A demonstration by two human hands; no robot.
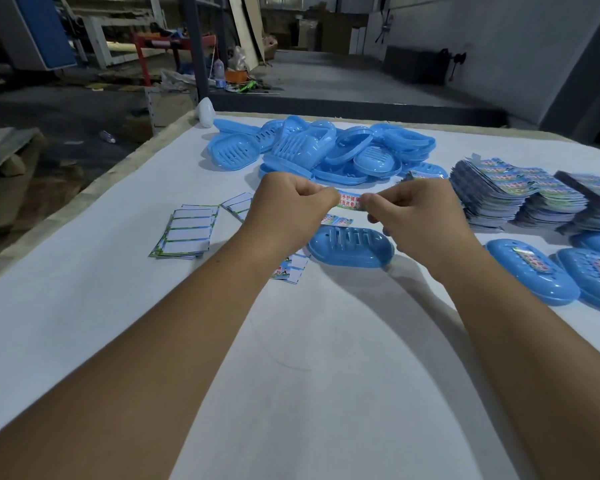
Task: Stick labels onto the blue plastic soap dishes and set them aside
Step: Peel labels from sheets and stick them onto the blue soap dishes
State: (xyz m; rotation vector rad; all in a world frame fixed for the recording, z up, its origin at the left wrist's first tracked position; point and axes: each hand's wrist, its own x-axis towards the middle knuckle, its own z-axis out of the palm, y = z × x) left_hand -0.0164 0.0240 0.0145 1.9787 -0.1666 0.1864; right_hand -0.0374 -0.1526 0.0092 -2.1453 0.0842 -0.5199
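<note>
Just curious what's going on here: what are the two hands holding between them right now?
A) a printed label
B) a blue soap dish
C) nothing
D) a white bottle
A: the left hand and right hand each pinch an end of a printed label, above an unlabelled soap dish.

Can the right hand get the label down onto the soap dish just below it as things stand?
Probably yes. The right hand and left hand pinch the label just above the unlabelled soap dish, and nothing lies between them; its slotted top faces up, bare.
</note>
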